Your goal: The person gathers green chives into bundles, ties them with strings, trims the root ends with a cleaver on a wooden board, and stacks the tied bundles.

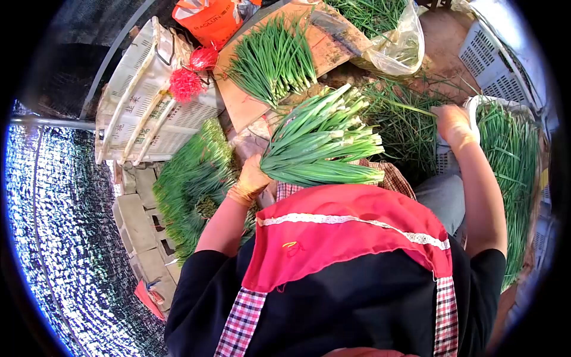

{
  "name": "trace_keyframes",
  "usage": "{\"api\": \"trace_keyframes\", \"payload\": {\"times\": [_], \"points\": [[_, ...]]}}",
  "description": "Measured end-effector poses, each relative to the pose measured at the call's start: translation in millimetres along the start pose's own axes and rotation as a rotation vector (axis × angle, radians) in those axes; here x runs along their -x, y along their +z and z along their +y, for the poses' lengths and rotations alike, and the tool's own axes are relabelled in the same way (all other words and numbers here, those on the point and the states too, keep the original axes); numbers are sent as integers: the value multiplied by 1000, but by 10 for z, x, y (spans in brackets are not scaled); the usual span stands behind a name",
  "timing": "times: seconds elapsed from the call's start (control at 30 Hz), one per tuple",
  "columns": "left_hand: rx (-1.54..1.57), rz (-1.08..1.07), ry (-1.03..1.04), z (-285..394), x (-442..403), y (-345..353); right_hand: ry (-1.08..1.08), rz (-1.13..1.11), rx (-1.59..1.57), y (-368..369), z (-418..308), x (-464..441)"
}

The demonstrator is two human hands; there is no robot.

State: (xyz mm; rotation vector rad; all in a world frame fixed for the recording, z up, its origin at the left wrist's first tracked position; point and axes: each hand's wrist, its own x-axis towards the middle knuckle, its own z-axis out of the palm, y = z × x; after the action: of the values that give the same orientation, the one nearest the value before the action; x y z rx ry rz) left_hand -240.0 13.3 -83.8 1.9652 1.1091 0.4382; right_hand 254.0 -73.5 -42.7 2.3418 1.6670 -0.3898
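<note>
My left hand (250, 180), in a thin orange glove, is wrapped round the leaf end of a large bunch of garlic chives (324, 143). The pale cut ends fan out to the right, above my lap. Out to the right, my right hand (453, 125), also gloved, pinches a single chive leaf (410, 108) that points left. Below that leaf lies a heap of loose chives (401, 128). Another bunch of chives (276, 62) rests on a wooden board (238, 110) ahead of me. A big pile of chives (193, 184) stands by my left forearm.
White plastic crates (148, 95) stack at the upper left, with red string (186, 84) beside them. An orange bag (208, 21) sits behind. A clear plastic bag (395, 50) of greens lies at the top. On the right is a crate filled with chives (505, 172).
</note>
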Motion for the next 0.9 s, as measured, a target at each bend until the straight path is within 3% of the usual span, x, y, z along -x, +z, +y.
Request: {"api": "trace_keyframes", "payload": {"times": [0.07, 0.13, 0.17, 0.23, 0.27, 0.3, 0.37, 0.43, 0.5, 0.57, 0.63, 0.7, 0.77, 0.8, 0.87, 0.9], "points": [[-50, -16, -15, 90, -17, -23, -179, 234, -201, -154, -270, 333], [-133, -89, -60, -22, -32, -34, -476, 179, -780, -242, -632, 424], [-130, -83, -63, 43, -20, -29, -554, -9, -1106, -327, -862, 494], [-234, 59, 55, 226, 27, -36, -674, 298, -527, -225, -1081, 388], [-256, 106, 85, 133, 39, 10, -669, 501, -562, -62, -1109, 293], [-257, 130, 73, 199, 65, -1, -616, 476, -358, -136, -1118, 333], [-589, 196, 128, 323, 133, -4, -692, 557, -545, 100, -896, 232], [-618, 256, 170, 311, 119, 28, -430, 444, -1011, 213, -651, 294], [-697, 245, 252, 375, 112, 20, -118, 438, -1106, 364, -207, 197], [-731, 272, 244, 425, 130, 38, 111, 364, -820, 21, 72, 362], [-765, 291, 279, 399, 132, 29, 210, 543, -435, 340, 537, 155], [-776, 309, 310, 411, 146, 24, 324, 602, -435, 116, 619, 183], [-787, 339, 345, 416, 117, 19, 508, 568, -1020, 33, 812, 124], [-809, 378, 382, 407, 125, 20, 474, 509, -893, -111, 779, 163], [-790, 385, 413, 552, 128, -11, 119, 306, -770, -292, 277, 248], [-791, 394, 408, 595, 104, -42, 108, 196, -967, -476, -101, 358]]}}
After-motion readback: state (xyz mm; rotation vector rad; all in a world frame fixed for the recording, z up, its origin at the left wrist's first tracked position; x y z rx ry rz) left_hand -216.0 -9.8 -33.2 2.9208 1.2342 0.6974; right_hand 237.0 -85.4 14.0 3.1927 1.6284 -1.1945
